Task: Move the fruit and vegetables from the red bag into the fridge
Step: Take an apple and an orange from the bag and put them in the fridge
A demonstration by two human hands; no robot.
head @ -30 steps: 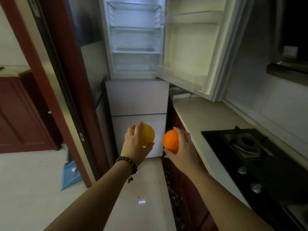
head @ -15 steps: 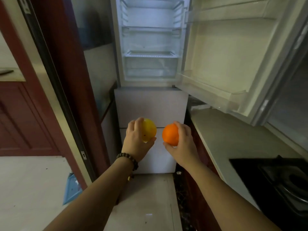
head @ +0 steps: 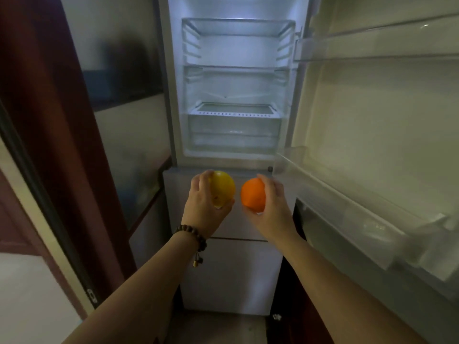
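Two round, smooth-skinned fruits, one yellow fruit (head: 223, 188) and one orange (head: 253, 194), are held side by side in front of the open fridge (head: 236, 150), below its lit compartment. The left hand (head: 205, 204), a beaded bracelet (head: 192, 235) of dark wooden beads at its wrist, grips the yellow one; the right hand (head: 274, 207) grips the orange. Two clear shelves (head: 237, 69) and one translucent crisper drawer (head: 234, 130) sit inside; two clear plastic bins line the door (head: 372, 120).

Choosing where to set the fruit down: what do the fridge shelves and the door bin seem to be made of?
Shelves: likely clear glass or plastic, since the back wall shows through them. Door bin: translucent, slightly frosted plastic, judging by its moulded rim. Crisper drawer: clear plastic, apparently.
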